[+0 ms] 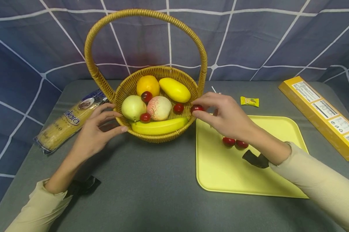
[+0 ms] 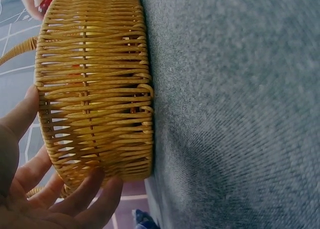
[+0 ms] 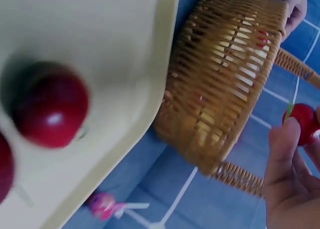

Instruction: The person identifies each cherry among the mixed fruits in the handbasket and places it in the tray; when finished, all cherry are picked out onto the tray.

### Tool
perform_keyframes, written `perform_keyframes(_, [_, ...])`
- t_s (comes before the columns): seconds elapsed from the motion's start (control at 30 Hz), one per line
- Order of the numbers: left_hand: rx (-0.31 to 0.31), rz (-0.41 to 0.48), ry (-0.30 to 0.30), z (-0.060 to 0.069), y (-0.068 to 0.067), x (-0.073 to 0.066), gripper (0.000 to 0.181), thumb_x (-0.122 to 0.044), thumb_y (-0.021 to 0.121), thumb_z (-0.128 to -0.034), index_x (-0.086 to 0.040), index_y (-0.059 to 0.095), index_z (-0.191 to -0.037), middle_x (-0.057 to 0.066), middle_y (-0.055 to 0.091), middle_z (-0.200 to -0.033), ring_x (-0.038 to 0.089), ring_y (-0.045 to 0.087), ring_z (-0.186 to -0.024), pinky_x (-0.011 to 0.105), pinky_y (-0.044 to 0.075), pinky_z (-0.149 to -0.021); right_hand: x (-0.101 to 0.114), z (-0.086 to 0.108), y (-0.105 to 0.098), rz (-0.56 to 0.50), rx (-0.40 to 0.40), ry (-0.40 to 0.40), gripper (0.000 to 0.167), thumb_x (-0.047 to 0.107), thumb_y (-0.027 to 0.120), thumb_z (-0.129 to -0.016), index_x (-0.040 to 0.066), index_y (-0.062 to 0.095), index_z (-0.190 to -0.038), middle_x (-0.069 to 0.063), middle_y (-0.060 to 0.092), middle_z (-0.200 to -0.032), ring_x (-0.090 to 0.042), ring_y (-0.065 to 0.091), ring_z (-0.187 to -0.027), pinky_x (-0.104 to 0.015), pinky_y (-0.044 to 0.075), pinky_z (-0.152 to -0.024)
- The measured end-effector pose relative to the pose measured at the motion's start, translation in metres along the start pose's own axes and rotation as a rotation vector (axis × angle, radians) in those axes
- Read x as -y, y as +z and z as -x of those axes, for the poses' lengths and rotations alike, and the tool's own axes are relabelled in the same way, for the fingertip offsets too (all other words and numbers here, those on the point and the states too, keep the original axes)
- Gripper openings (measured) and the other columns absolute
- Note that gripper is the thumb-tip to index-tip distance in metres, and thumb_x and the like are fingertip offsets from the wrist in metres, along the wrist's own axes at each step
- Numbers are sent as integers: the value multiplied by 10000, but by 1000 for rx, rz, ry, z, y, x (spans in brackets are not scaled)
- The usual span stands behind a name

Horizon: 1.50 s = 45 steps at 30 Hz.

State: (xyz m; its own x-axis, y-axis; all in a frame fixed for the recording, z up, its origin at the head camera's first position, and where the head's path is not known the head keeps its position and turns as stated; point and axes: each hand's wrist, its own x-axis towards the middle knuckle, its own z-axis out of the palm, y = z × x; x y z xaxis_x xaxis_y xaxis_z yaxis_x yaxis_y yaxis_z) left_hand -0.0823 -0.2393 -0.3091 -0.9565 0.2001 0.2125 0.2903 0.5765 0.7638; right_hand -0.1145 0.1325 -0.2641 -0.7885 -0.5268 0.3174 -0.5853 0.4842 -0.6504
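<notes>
Between thumb and fingertips, my right hand pinches a dark red cherry over the right rim of a wicker basket. The right wrist view also shows this cherry, with a green stem. My left hand rests against the basket's left outer side; in the left wrist view its relaxed fingers lie along the woven wall. Inside are a banana, a peach, a green apple-like fruit, an orange, a yellow mango-like fruit and several cherries.
A yellow tray carries more cherries under my right forearm. Behind it are a small yellow wrapped sweet and a lollipop. A pasta packet lies left, an orange box right. The basket handle arches high.
</notes>
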Motion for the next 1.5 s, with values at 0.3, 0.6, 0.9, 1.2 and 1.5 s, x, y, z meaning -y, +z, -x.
perform_keyframes(0.3, [9, -1, -9, 1, 0, 1, 346, -73, 780, -857, 51, 648, -1151, 109, 420, -1429, 301, 551, -1142, 314, 532, -959, -16, 40, -25, 7, 30, 125, 205, 150, 751, -893, 127, 729, -1096, 72, 698, -978, -77, 617, -848, -223, 556, -607])
perform_keyframes(0.6, [-12, 7, 9, -1, 3, 2, 325, -54, 791, -841, 35, 664, -1127, 94, 439, -1412, 160, 558, -1122, 340, 530, -971, -44, 89, -51, 118, 128, 227, 194, 146, 762, -880, 179, 720, -1067, 117, 683, -989, -62, 623, -845, -233, 535, -590])
perform_keyframes(0.9, [-30, -24, 30, 2, 4, 1, 341, -58, 796, -836, 34, 669, -1139, 109, 445, -1416, 234, 532, -1162, 145, 456, -992, -76, 124, -63, 203, 163, 270, 185, 131, 782, -857, 223, 723, -1005, 169, 677, -936, -43, 616, -819, -230, 533, -609])
perform_keyframes(1.2, [-35, -102, -2, 6, 3, -3, 375, -153, 780, -871, 14, 673, -1190, 104, 414, -1415, 323, 515, -1176, 129, 444, -984, -83, 131, -56, 277, 165, 227, 249, 94, 827, -797, 173, 715, -1006, 108, 688, -959, -34, 613, -789, -244, 547, -629])
perform_keyframes(1.5, [-40, -124, 5, 6, 3, -4, 384, -165, 780, -873, 16, 676, -1195, 113, 425, -1406, 325, 496, -1199, 145, 445, -985, -83, 131, -53, 324, 165, 228, 268, 116, 842, -783, 154, 719, -1018, 80, 703, -974, -54, 621, -793, -260, 545, -633])
